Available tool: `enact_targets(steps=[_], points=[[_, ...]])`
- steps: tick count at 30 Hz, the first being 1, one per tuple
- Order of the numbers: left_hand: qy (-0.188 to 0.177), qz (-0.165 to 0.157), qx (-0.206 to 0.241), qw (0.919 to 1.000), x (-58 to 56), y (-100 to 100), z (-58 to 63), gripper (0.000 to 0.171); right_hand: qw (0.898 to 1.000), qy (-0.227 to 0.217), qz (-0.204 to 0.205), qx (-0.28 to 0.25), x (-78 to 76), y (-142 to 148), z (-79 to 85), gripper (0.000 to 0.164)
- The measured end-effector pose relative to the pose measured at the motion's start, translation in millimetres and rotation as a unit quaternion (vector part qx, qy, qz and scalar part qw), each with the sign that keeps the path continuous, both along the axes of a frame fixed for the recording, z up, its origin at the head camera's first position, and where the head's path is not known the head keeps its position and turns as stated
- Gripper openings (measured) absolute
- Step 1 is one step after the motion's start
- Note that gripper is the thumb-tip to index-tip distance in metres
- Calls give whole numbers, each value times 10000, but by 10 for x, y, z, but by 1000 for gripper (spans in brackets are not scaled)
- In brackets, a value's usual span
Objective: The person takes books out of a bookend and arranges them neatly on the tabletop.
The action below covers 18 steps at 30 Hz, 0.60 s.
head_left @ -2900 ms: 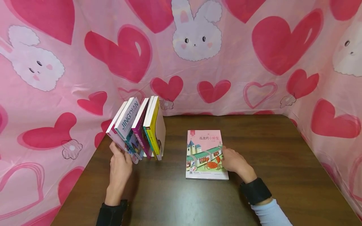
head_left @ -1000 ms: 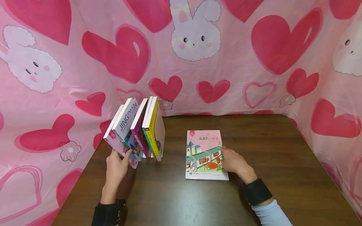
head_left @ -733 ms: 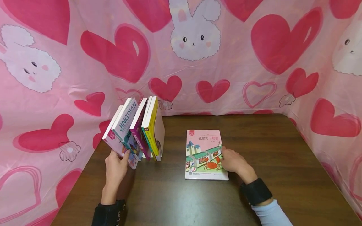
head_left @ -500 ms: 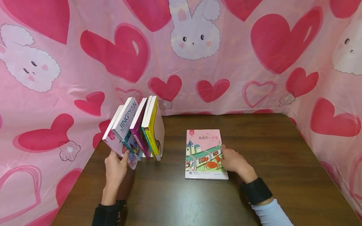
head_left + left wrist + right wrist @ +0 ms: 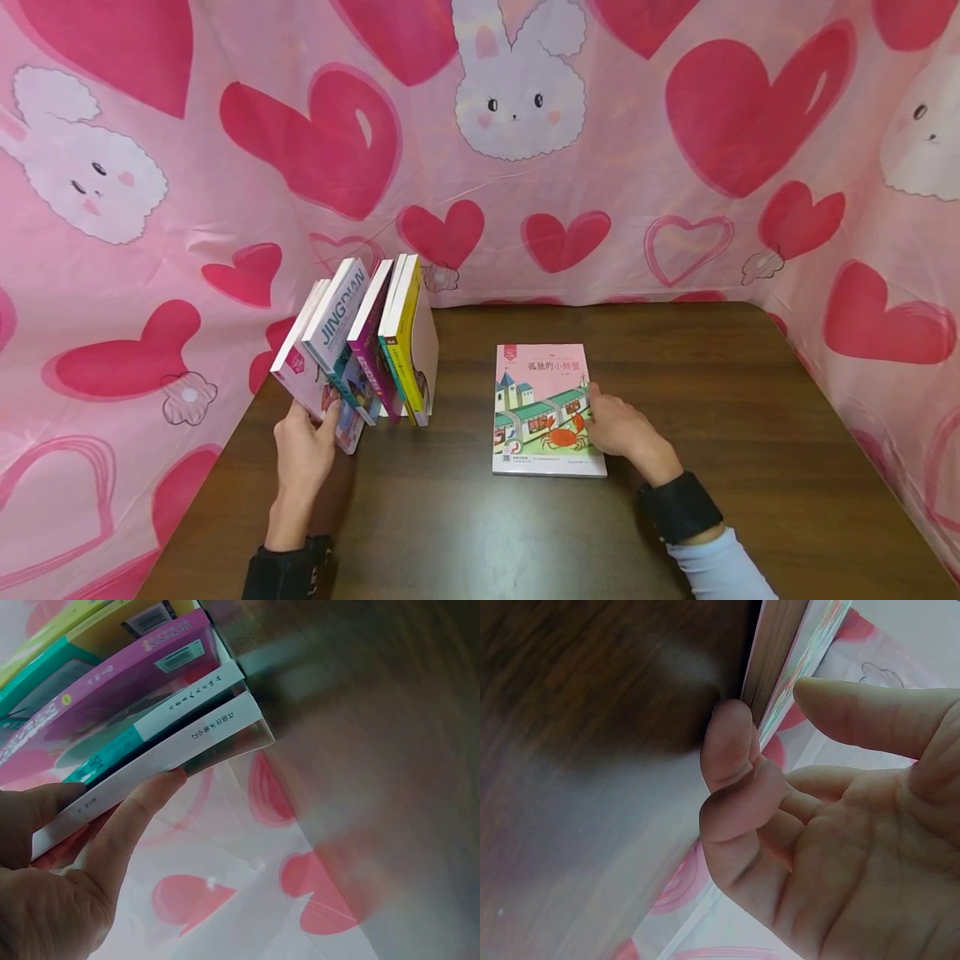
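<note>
Pinching the leaning pink book (image 5: 304,379) in left hand (image 5: 303,454), with thumb on one face and fingers on the other, near left edge of table (image 5: 450,525). Tilted leftward, with lower end jutting past the row toward the near edge. Crowding its right side: blue-white JINGDIAN book (image 5: 341,317), also leaning, close by the thumb. Next along, purple book (image 5: 372,367), then teal book (image 5: 388,357) and yellow book (image 5: 402,360), nearer upright, with pale panel (image 5: 426,350) just beside. Lying flat, face up, around mid-table, well apart from the row: crab book (image 5: 540,417). Touching its right edge with right hand (image 5: 624,427), with fingers bent at the page side and thumb by the cover; cannot tell whether pinching or just resting. Around far, left and right edges, pink heart-and-rabbit cloth (image 5: 637,258).
</note>
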<state>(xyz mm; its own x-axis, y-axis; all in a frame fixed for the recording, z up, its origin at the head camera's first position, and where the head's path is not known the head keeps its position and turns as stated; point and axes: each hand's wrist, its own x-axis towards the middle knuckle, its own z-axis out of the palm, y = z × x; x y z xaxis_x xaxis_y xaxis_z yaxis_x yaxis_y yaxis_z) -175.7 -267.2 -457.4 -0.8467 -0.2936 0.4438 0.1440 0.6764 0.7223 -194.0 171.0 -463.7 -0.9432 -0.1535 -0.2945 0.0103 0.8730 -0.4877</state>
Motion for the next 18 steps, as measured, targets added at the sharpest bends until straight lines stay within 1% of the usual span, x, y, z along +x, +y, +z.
enact_targets(steps=[3,10,18], points=[[6,33,10,10000,14,5,23,39,10000,9,-2,-16,1,6,-8,75],[113,118,-138,9998,68,17,77,36,9999,96,31,-45,4,6,-21,73],[147,162,-172,9996,122,21,104,36,9999,82,-5,-64,10,8,-21,73]])
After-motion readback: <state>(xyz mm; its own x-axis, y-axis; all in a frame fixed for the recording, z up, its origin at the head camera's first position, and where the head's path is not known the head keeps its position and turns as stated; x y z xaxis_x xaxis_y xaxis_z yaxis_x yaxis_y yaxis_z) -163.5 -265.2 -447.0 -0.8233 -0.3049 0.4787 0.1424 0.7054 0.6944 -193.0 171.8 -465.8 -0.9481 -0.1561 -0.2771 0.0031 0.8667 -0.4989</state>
